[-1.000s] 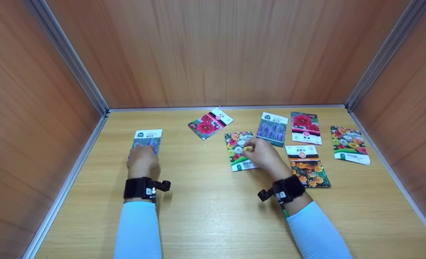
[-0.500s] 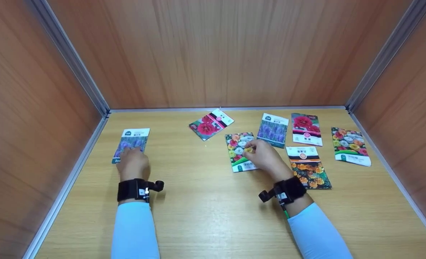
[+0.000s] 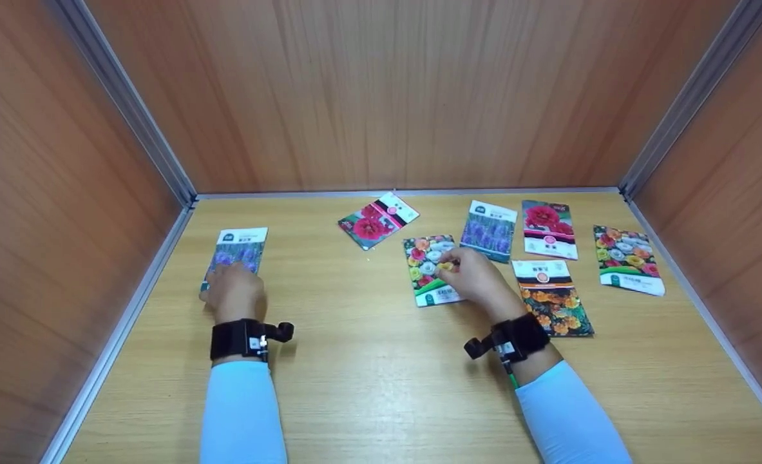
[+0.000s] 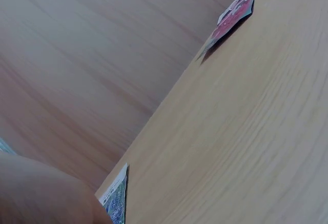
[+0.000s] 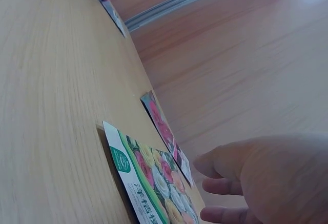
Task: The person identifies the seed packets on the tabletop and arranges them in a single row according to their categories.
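My left hand [image 3: 234, 289] rests on the lower part of a lavender seed packet [image 3: 241, 248] at the left of the table; the head view hides most of its fingertips. That packet [image 4: 117, 198] also shows beside the hand in the left wrist view. On the right, my right hand [image 3: 474, 278] is over a packet with mixed-colour roses [image 3: 422, 267]. In the right wrist view, thumb and fingers [image 5: 225, 215] of this hand are spread apart, just beside the rose packet [image 5: 164, 183], with nothing between them.
A red flower packet [image 3: 379, 221] lies askew at the back. Right of my right hand are another lavender packet [image 3: 487, 232], a red flower packet [image 3: 549, 229], an orange flower packet [image 3: 552, 298] and a second rose packet [image 3: 628, 260]. Wooden panels [image 3: 387, 96] enclose the table.
My left hand slid its lavender packet leftwards between one second and half a second ago, then shifted slightly over its lower corner. The right hand has stayed in place.
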Demonstrator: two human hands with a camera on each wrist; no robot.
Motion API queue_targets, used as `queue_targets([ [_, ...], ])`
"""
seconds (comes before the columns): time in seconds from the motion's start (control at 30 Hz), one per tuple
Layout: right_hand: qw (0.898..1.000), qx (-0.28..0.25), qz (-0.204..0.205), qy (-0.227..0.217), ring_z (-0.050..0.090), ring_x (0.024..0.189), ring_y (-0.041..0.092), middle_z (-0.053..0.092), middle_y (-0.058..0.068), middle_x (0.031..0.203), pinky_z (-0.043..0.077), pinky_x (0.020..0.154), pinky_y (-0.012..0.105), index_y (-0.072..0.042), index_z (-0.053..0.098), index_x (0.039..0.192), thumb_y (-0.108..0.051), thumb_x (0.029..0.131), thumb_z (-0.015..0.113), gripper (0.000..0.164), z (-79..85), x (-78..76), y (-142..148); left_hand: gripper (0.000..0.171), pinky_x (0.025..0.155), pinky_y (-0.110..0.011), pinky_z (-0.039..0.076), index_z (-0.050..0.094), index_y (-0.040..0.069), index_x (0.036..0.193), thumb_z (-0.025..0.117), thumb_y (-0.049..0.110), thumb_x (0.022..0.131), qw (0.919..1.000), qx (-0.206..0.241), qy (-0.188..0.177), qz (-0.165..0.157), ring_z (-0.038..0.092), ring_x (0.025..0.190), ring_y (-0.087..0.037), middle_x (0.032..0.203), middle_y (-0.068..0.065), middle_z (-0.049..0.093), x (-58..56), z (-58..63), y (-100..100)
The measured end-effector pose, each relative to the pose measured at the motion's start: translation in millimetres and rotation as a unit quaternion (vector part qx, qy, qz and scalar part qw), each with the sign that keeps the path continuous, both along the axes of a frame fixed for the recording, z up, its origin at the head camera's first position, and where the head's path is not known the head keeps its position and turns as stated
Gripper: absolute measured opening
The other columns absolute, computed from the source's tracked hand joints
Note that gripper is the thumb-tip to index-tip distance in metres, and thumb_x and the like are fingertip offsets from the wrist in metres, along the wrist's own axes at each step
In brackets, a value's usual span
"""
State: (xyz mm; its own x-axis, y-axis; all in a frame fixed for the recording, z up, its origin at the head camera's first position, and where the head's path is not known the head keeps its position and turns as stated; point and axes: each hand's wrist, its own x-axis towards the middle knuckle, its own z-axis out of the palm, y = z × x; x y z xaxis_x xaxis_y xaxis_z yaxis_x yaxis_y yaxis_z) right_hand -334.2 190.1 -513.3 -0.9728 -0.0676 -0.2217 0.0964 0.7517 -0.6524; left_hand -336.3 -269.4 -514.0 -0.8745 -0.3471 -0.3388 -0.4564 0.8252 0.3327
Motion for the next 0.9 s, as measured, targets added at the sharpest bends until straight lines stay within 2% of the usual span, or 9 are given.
queue_targets([
  [0.03, 1.000, 0.004, -0.005, -0.001, 0.059, 0.082, 0.023, 0.069, 0.012, 0.128, 0.048, 0.066, 0.034, -0.017, 0.073, 0.147, -0.034, 0.111, 0.074, 0.040, -0.1, -1.2, 3, 0.057, 0.126, -0.082, 0.033, 0.043, -0.009, 0.168, 0.039, 0.014, 0.116, 1.0000, -0.001, 0.001, 0.003, 0.028, 0.162, -0.061, 0.178, -0.042, 0.025, 0.0, 0.0, 0],
  [0.1, 1.000, 0.017, -0.011, 0.005, 0.065, 0.092, 0.026, 0.069, 0.015, 0.143, 0.055, 0.072, 0.038, -0.015, 0.072, 0.150, -0.034, 0.112, 0.073, 0.042, -1.1, -4.0, 11, 0.055, 0.125, -0.081, 0.034, 0.045, -0.010, 0.166, 0.040, 0.015, 0.116, 1.0000, -0.002, 0.001, 0.009, 0.031, 0.161, -0.059, 0.176, -0.042, 0.028, -0.1, -0.1, 0],
  [0.17, 0.999, 0.036, -0.021, 0.020, 0.071, 0.112, 0.034, 0.067, 0.017, 0.154, 0.063, 0.090, 0.047, -0.012, 0.071, 0.152, -0.033, 0.112, 0.072, 0.046, -2.8, -6.0, 21, 0.055, 0.126, -0.081, 0.034, 0.046, -0.010, 0.165, 0.041, 0.015, 0.116, 0.9999, -0.002, 0.003, 0.012, 0.031, 0.161, -0.059, 0.176, -0.042, 0.028, -0.3, -0.1, 1],
  [0.23, 0.997, 0.059, -0.030, 0.037, 0.066, 0.137, 0.041, 0.065, 0.021, 0.159, 0.059, 0.113, 0.058, -0.008, 0.068, 0.154, -0.031, 0.112, 0.069, 0.049, -4.9, -7.2, 32, 0.056, 0.128, -0.081, 0.031, 0.045, -0.008, 0.167, 0.042, 0.014, 0.116, 0.9998, 0.003, 0.013, 0.012, 0.029, 0.162, -0.060, 0.177, -0.042, 0.026, -0.8, 0.0, 2],
  [0.3, 0.994, 0.085, -0.035, 0.059, 0.059, 0.149, 0.046, 0.065, 0.024, 0.160, 0.050, 0.125, 0.065, -0.004, 0.066, 0.156, -0.029, 0.112, 0.067, 0.051, -7.8, -8.6, 41, 0.058, 0.129, -0.081, 0.030, 0.044, -0.006, 0.169, 0.045, 0.015, 0.115, 0.9991, 0.007, 0.039, 0.011, 0.027, 0.163, -0.060, 0.177, -0.041, 0.027, -1.0, 0.8, 2],
  [0.47, 0.987, 0.137, -0.033, 0.076, 0.056, 0.150, 0.054, 0.063, 0.029, 0.161, 0.046, 0.126, 0.071, 0.000, 0.061, 0.160, -0.029, 0.112, 0.064, 0.056, -14.4, -11.1, 55, 0.062, 0.129, -0.081, 0.030, 0.045, 0.001, 0.171, 0.054, 0.025, 0.115, 0.9914, 0.026, 0.128, -0.009, 0.030, 0.162, -0.057, 0.174, -0.037, 0.034, -3.0, 2.9, 7],
  [0.63, 0.985, 0.160, -0.005, 0.060, 0.064, 0.139, 0.053, 0.069, 0.030, 0.151, 0.052, 0.118, 0.072, 0.001, 0.068, 0.152, -0.032, 0.113, 0.064, 0.051, -14.6, -9.9, 60, 0.062, 0.130, -0.073, 0.036, 0.051, 0.005, 0.169, 0.063, 0.028, 0.112, 0.9792, 0.078, 0.181, -0.048, 0.037, 0.158, -0.052, 0.172, -0.029, 0.040, -7.8, 2.6, 24],
  [0.77, 0.985, 0.159, -0.013, 0.071, 0.069, 0.122, 0.046, 0.075, 0.025, 0.132, 0.058, 0.106, 0.067, 0.000, 0.082, 0.130, -0.030, 0.113, 0.065, 0.038, -12.4, -8.5, 64, 0.064, 0.130, -0.071, 0.038, 0.053, 0.009, 0.168, 0.070, 0.030, 0.110, 0.9729, 0.101, 0.177, -0.109, 0.040, 0.157, -0.050, 0.171, -0.025, 0.043, -9.7, -0.5, 44],
  [0.9, 0.984, 0.162, -0.028, 0.073, 0.063, 0.119, 0.042, 0.067, 0.023, 0.128, 0.058, 0.101, 0.063, -0.002, 0.085, 0.121, -0.030, 0.114, 0.066, 0.035, -12.7, -8.7, 65, 0.073, 0.129, -0.070, 0.040, 0.051, 0.009, 0.169, 0.078, 0.033, 0.105, 0.9716, 0.087, 0.149, -0.162, 0.041, 0.156, -0.049, 0.170, -0.025, 0.045, -9.8, -6.2, 59],
])
